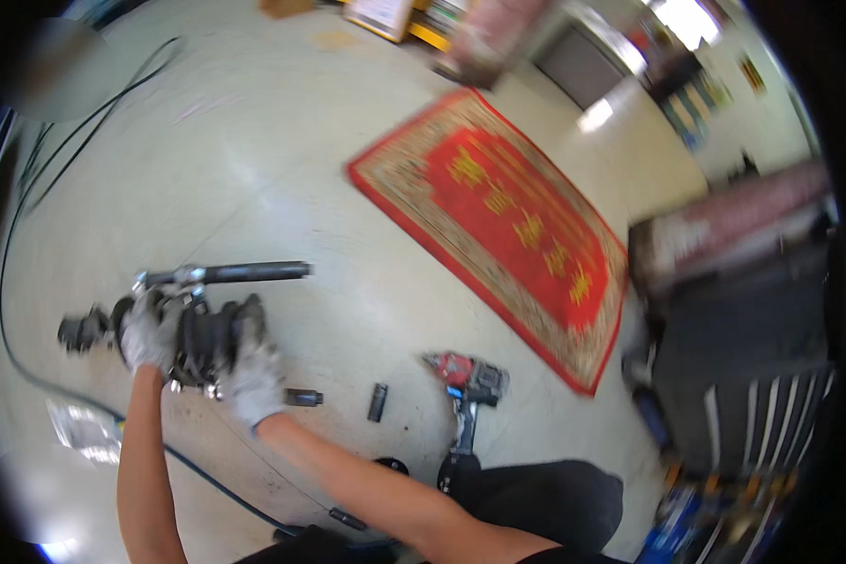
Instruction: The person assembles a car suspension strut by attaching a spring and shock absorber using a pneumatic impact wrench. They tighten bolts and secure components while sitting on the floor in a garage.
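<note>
Gloved hands, left (146, 329) and right (252, 376), both closed around that greasy black axle assembly (202, 334); looks heavy, stiff — you grip the boot, not the shaft (244, 274).

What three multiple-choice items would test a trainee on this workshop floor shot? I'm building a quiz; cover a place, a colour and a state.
1. Where does the power drill lie?
A. on the rug
B. on the bare floor near the rug's corner
C. in a hand

2. What is the rug's main colour?
A. red
B. blue
C. green

3. What are the gloved hands doing?
A. hanging free
B. both gripping the dark mechanical assembly
C. holding the drill

Answers: 1 B, it rests on pale floor; 2 A, red field, tan border; 3 B, left hand and right hand clasp it.
</note>
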{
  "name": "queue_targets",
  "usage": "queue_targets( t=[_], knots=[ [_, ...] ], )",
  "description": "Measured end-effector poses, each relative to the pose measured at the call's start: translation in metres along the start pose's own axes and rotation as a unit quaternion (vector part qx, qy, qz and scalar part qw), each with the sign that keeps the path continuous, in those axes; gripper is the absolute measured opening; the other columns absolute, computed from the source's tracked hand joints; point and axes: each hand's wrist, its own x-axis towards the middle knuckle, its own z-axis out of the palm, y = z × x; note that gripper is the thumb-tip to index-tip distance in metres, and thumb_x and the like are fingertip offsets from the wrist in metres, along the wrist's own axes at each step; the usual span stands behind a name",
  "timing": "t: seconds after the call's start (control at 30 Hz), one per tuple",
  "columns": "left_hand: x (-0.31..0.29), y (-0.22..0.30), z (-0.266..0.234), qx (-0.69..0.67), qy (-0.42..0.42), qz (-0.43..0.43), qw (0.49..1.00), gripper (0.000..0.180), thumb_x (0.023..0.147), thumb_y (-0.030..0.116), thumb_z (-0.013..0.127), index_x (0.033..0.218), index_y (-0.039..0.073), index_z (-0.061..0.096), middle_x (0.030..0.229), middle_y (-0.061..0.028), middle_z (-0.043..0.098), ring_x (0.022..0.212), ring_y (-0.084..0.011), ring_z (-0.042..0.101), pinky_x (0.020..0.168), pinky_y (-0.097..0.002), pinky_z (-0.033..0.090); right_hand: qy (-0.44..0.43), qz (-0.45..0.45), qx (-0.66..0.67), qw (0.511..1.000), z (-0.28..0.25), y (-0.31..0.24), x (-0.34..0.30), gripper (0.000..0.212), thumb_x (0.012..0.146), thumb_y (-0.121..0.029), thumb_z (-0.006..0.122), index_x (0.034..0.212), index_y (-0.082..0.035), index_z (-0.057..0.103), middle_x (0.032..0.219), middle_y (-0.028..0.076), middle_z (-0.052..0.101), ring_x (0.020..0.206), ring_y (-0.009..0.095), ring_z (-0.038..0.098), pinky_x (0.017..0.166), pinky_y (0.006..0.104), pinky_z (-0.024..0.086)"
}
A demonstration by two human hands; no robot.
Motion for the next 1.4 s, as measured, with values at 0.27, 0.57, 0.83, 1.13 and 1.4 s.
queue_targets(
  t=[0.27,0.57,0.83,1.13,1.4],
  knots=[
    [0.016,-0.031,0.018,0.037,-0.089,-0.003,0.995,0.055,0.101,0.05,0.051,0.138,0.01,0.059,0.129,-0.0211,0.067,0.119,-0.0404,0.063,0.099,-0.0452,0.047,0.012,0.073,0.041,0.996,0.041,-0.012,-0.033,0.068,0.09,-0.017,0.061,0.152,-0.002,0.038,0.158,0.03,0.025,0.148,0.049,0.023,0.121,0.0554,0.024],
    [-0.03,0.079,0.018,0.061,-0.147,0.139,0.977,0.075,0.082,0.049,0.076,0.143,0.011,0.055,0.129,-0.0163,0.064,0.115,-0.0326,0.063,0.1,-0.0429,0.048,0.055,0.023,0.052,0.997,0.047,0.005,-0.032,0.064,0.088,-0.021,0.063,0.144,0.004,0.044,0.151,0.027,0.038,0.144,0.046,0.032,0.119,0.0487,0.032],
    [-0.038,0.078,0.032,0.261,-0.185,0.201,0.926,0.097,0.062,0.04,0.084,0.147,0.011,0.049,0.147,-0.0172,0.052,0.14,-0.0401,0.043,0.117,-0.0492,0.036,-0.212,0.12,-0.161,0.957,-0.104,0.14,0.016,0.046,0.091,-0.019,0.058,0.134,-0.002,0.056,0.136,0.022,0.057,0.127,0.038,0.057,0.098,0.0461,0.053],
    [-0.051,0.111,0.028,0.222,-0.196,0.135,0.946,0.106,0.058,0.037,0.084,0.153,0.015,0.043,0.142,-0.0166,0.058,0.131,-0.0352,0.055,0.113,-0.0448,0.041,-0.154,0.21,-0.277,0.925,-0.115,0.177,0.001,0.041,0.092,-0.025,0.064,0.125,0.0,0.062,0.123,0.019,0.063,0.105,0.03,0.068,0.08,0.0401,0.061],
    [-0.05,0.085,0.028,0.201,-0.162,0.194,0.946,0.088,0.076,0.047,0.077,0.153,0.02,0.045,0.146,-0.0137,0.056,0.136,-0.0347,0.05,0.114,-0.0504,0.035,-0.119,0.133,-0.231,0.956,-0.09,0.211,0.001,0.03,0.091,-0.016,0.065,0.118,-0.005,0.067,0.112,0.02,0.071,0.105,0.034,0.071,0.083,0.0419,0.061]
  ],
)
